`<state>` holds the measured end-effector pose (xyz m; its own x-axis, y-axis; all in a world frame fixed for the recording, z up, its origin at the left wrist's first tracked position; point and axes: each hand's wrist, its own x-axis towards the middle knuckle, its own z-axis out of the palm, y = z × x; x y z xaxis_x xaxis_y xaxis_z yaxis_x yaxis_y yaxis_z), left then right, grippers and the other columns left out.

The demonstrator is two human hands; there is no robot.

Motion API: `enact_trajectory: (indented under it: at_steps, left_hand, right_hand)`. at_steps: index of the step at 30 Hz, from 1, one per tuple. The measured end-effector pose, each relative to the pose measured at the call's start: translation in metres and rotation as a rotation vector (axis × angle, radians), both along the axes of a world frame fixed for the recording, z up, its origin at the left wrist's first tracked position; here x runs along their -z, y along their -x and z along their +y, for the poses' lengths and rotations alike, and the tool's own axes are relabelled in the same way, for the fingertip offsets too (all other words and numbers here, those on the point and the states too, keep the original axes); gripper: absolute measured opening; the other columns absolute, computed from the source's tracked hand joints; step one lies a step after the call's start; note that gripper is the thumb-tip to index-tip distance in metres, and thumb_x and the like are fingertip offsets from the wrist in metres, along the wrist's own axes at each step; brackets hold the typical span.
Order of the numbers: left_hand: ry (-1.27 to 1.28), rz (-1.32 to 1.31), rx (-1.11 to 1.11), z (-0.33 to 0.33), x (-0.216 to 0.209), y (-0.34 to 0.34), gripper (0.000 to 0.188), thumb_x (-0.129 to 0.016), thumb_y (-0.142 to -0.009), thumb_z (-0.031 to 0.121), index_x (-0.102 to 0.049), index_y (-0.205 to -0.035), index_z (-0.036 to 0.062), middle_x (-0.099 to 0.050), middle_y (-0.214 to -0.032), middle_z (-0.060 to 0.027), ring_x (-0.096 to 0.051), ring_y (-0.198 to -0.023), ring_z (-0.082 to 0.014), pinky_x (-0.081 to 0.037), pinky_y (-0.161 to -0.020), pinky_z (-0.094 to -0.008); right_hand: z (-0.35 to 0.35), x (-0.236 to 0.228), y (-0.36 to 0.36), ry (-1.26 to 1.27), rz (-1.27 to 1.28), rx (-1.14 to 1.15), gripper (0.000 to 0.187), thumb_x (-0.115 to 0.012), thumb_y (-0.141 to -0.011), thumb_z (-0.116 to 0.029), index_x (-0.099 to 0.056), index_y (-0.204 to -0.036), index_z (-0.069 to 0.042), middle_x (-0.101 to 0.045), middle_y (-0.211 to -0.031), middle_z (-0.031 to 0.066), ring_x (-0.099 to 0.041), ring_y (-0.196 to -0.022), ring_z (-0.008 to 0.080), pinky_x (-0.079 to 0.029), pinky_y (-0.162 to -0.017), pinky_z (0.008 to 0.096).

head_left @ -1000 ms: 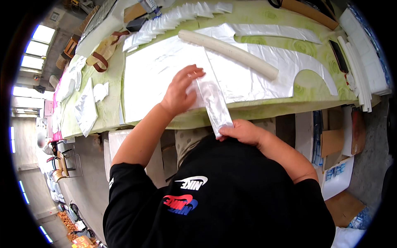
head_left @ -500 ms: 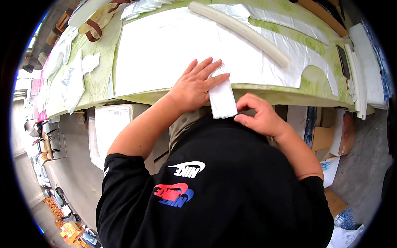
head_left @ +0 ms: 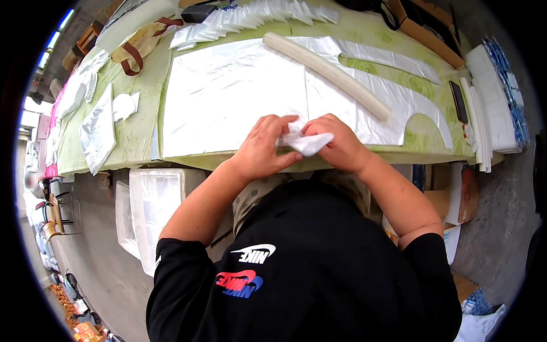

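Note:
Both hands meet over the table's front edge. My right hand is closed round a small folded white plastic sheet, whose rounded end points toward me. My left hand curls round a piece of clear plastic film beside it, thumb apart below the bent fingers. The film is blurred, and where it meets the white packet cannot be made out. Under and beyond the hands a large white plastic sheet lies spread out, with strap-like strips and a curved cut-out at its right. A pale tube rests diagonally across it.
Several folded packets in clear film line the table's far side. A bag with brown handles and loose white plastic pieces lie left. A phone, white rolls and an open cardboard box are right. Plastic bins stand below.
The white packet has left its place under my flat left hand and is now up in my right hand. My left hand has curled its fingers, and clear film shows between the hands.

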<state>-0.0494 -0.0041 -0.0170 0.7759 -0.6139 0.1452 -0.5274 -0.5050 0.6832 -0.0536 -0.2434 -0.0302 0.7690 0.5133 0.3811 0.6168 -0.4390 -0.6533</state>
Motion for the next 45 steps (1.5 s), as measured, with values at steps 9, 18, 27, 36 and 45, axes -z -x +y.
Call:
enact_trajectory:
  at_steps: [9, 18, 27, 36, 45]
  left_hand:
    - [0.08, 0.056, -0.287, -0.008, 0.012, -0.005, 0.084, -0.07, -0.085, 0.012, -0.026, -0.155, 0.0015, -0.068, -0.08, -0.0096, -0.066, -0.083, -0.0303, -0.049, -0.091, -0.0411]
    - [-0.166, -0.243, -0.22, -0.011, 0.0, -0.016, 0.078, -0.07, -0.087, 0.027, -0.034, -0.154, 0.0086, -0.052, -0.138, -0.0141, -0.051, -0.126, -0.0327, -0.036, -0.107, -0.0491]
    - [-0.493, -0.271, -0.016, -0.021, 0.012, -0.022, 0.088, -0.059, -0.09, 0.064, -0.032, -0.156, 0.0118, -0.026, -0.164, -0.0138, -0.017, -0.153, -0.0325, -0.012, -0.123, -0.0555]
    - [-0.242, -0.313, 0.029, -0.009, 0.015, 0.027, 0.064, -0.059, -0.079, 0.0, -0.054, -0.141, 0.0132, -0.05, -0.147, -0.0058, -0.046, -0.137, -0.0254, -0.027, -0.117, -0.0536]
    - [-0.063, -0.27, -0.046, -0.011, 0.018, 0.016, 0.043, -0.062, -0.083, 0.004, -0.066, -0.125, 0.0111, -0.064, -0.115, -0.0083, -0.06, -0.111, -0.0288, -0.041, -0.105, -0.0463]
  right_hand:
    - [0.02, -0.007, -0.02, -0.116, 0.673, 0.354, 0.027, -0.063, -0.094, -0.022, -0.067, -0.106, 0.002, -0.07, -0.088, 0.0117, -0.065, -0.076, 0.0197, -0.052, -0.071, 0.0342]
    - [0.03, -0.022, -0.044, 0.228, 0.672, 0.44, 0.032, -0.063, -0.091, -0.03, -0.067, -0.1, 0.0, -0.072, -0.086, 0.0161, -0.068, -0.08, 0.0309, -0.053, -0.074, 0.041]
    - [0.028, -0.015, -0.017, 0.02, 0.667, 0.507, 0.037, -0.07, -0.088, -0.017, -0.056, -0.119, -0.001, -0.068, -0.082, 0.0073, -0.062, -0.072, 0.0156, -0.049, -0.064, 0.0326]
    - [0.004, -0.009, 0.082, -0.383, 0.735, 0.363, 0.031, -0.066, -0.087, -0.004, -0.056, -0.116, -0.002, -0.066, -0.095, 0.0056, -0.061, -0.084, 0.0147, -0.05, -0.078, 0.0305]
    - [-0.007, -0.005, 0.035, 0.149, -0.162, 0.213, 0.037, -0.075, -0.072, -0.009, -0.067, -0.108, -0.012, -0.06, -0.107, 0.0099, -0.056, -0.1, 0.0333, -0.046, -0.088, 0.0434]
